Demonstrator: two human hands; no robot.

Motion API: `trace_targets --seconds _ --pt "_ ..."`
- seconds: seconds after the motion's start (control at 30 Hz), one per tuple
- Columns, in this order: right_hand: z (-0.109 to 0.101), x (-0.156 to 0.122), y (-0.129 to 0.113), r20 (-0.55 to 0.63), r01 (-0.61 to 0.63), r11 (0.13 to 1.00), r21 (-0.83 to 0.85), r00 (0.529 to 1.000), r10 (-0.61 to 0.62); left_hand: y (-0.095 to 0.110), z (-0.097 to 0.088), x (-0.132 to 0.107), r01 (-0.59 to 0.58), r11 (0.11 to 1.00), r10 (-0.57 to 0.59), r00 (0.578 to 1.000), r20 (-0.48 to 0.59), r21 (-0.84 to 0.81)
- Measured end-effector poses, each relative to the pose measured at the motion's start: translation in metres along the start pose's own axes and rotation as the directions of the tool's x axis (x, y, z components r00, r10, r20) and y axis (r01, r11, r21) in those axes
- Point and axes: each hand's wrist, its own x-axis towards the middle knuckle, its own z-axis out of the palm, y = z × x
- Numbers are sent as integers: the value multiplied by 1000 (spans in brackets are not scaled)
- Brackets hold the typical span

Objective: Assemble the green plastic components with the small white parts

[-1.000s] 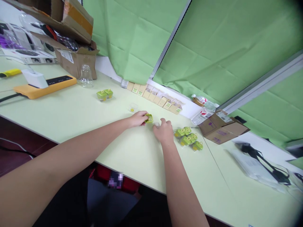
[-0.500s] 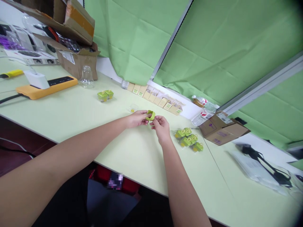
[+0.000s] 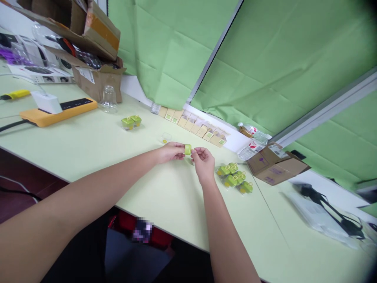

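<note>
Over the middle of the table, my left hand [image 3: 172, 152] pinches a small green plastic lid [image 3: 187, 149] between thumb and fingers. My right hand [image 3: 204, 162] is at the lid's right edge, its thumb and finger pressed together. Something small and pale shows beneath those fingertips, too small to make out. Just behind my left hand sits a small clear container [image 3: 165, 138] with a yellow spot on it. Several clear containers with green lids and pale loop handles [image 3: 232, 179] are grouped right of my right hand. Two more like them [image 3: 131, 122] stand at the back left.
Small cardboard boxes [image 3: 191, 122] line the table's back edge. On the left are an orange power strip [image 3: 70, 110], a clear jar [image 3: 108, 100] and an open carton [image 3: 98, 80]. Plastic bottles [image 3: 253, 137], a brown carton [image 3: 275, 165] and black straps [image 3: 332, 212] lie to the right.
The green lid has turned in my left hand: its hollow side showed before, and now a flatter face does. My right hand has shifted slightly to the right.
</note>
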Motion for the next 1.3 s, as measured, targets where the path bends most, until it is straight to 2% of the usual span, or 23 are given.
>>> trace_targets --seconds 0.27,0.43,0.7,0.9,1.3 --pt "-3 0 -2 26 -55 996 66 998 53 -4 -3 -2 -24 999 20 996 84 48" --pt "-9 1 -5 109 -80 996 35 991 76 -6 -4 -2 -19 994 7 993 114 106" --pt "-16 3 -5 171 -43 992 -121 983 64 -5 -8 1 -28 989 18 997 69 148" --pt "-12 2 -1 158 -101 995 -25 982 103 -5 -12 1 -19 993 10 997 79 117" --pt "-11 1 2 196 -118 993 -4 974 117 -2 -13 -1 -22 981 9 998 69 191"
